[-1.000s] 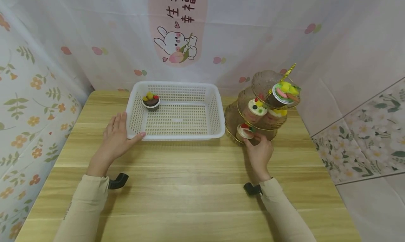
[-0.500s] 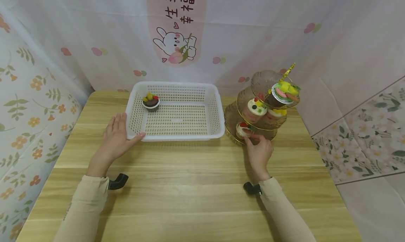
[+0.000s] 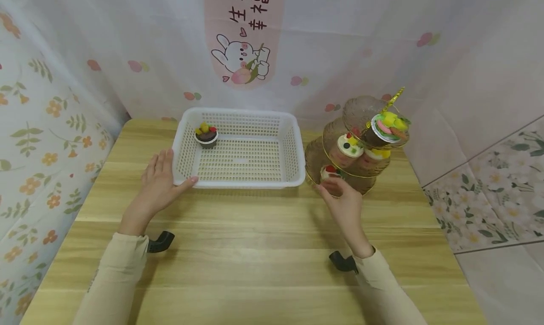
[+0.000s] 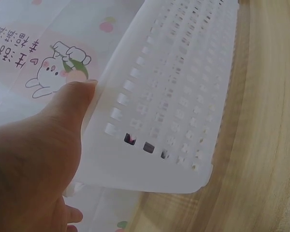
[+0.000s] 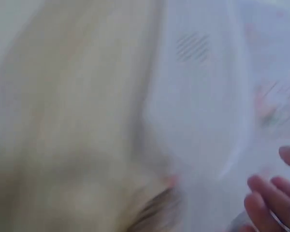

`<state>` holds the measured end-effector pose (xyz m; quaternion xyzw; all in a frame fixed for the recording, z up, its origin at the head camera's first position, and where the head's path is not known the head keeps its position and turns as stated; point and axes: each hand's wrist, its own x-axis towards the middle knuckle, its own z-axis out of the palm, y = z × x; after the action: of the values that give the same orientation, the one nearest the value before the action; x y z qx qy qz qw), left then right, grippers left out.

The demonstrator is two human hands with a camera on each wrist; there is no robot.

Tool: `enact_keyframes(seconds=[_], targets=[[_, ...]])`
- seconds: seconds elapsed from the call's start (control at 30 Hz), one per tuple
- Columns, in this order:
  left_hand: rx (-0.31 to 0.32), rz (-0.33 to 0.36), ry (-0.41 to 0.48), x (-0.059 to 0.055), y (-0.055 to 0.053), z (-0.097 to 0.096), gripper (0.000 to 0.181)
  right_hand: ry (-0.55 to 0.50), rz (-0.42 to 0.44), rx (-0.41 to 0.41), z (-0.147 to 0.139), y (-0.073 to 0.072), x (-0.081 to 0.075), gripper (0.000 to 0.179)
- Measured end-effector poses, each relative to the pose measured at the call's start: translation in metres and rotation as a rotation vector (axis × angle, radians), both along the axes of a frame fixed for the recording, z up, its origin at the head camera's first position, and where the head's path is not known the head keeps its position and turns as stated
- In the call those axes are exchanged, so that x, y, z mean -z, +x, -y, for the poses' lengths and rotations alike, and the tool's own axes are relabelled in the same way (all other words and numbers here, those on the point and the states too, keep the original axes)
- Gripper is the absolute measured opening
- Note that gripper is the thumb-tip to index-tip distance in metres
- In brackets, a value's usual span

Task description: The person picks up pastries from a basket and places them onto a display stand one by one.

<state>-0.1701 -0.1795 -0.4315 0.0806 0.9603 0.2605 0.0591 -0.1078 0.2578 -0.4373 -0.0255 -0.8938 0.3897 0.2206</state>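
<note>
My left hand [image 3: 156, 184] rests with straight fingers along the left side of the white plastic basket [image 3: 242, 185], its thumb on the front corner of the rim. A toy chocolate cupcake [image 3: 207, 138] with yellow and red fruit sits in the basket's back left corner. In front of a gold-rimmed three-tier cake stand [image 3: 313, 157], my right hand [image 3: 345, 204] holds nothing, fingers loosely bent. Just beyond its fingertips, a cream cupcake [image 3: 329, 170] topped with red fruit stands on the bottom tier, partly hidden by the hand. The right wrist view is blurred, with several fingers [image 5: 270, 205] at its edge.
The middle tier bears a cream cupcake [image 3: 349, 148] with berries and another yellow-topped one [image 3: 374, 157]. On the top tier a colourful fruit cupcake [image 3: 388, 126] leans near a gold twisted stem [image 3: 394, 98]. A printed curtain [image 3: 318, 46] hangs behind the wooden table [image 3: 255, 249].
My right hand has let go of the bottom-tier cupcake and drawn slightly back from it. My left hand stays on the basket. The head view has shifted a little.
</note>
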Motion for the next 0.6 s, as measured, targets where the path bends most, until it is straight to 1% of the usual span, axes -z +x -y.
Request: enact_keyframes(seconds=[0.07,0.13,0.2,0.23,0.33,0.4,0.5,0.57,0.6], targets=[[0.002,0.003,0.002,0.0,-0.002,0.0,0.111,-0.035,-0.041,-0.118,0.015,-0.007,-0.019,0.025],[0.002,0.007,0.007,0.0,-0.003,0.0,0.112,-0.053,-0.08,-0.215,0.032,-0.019,-0.037,0.024],[0.001,0.007,0.011,0.0,-0.004,0.0,0.112,-0.074,-0.095,-0.297,0.051,-0.038,-0.053,0.025],[0.0,0.007,0.012,0.001,-0.004,0.0,0.112,-0.078,-0.088,-0.33,0.061,-0.05,-0.06,0.027],[-0.007,0.007,0.009,0.002,-0.004,0.0,0.112,-0.113,-0.001,-0.425,0.092,-0.094,-0.073,0.038],[-0.009,0.006,0.007,0.003,-0.004,0.001,0.112,-0.132,0.093,-0.469,0.112,-0.126,-0.075,0.046],[-0.009,0.003,0.008,0.004,-0.003,0.001,0.113,-0.137,0.23,-0.52,0.141,-0.167,-0.072,0.056],[-0.012,-0.001,0.009,0.004,-0.003,0.001,0.112,-0.12,0.313,-0.553,0.159,-0.188,-0.063,0.061],[-0.013,-0.001,0.01,0.004,-0.002,0.001,0.112,-0.108,0.353,-0.567,0.166,-0.196,-0.058,0.063]])
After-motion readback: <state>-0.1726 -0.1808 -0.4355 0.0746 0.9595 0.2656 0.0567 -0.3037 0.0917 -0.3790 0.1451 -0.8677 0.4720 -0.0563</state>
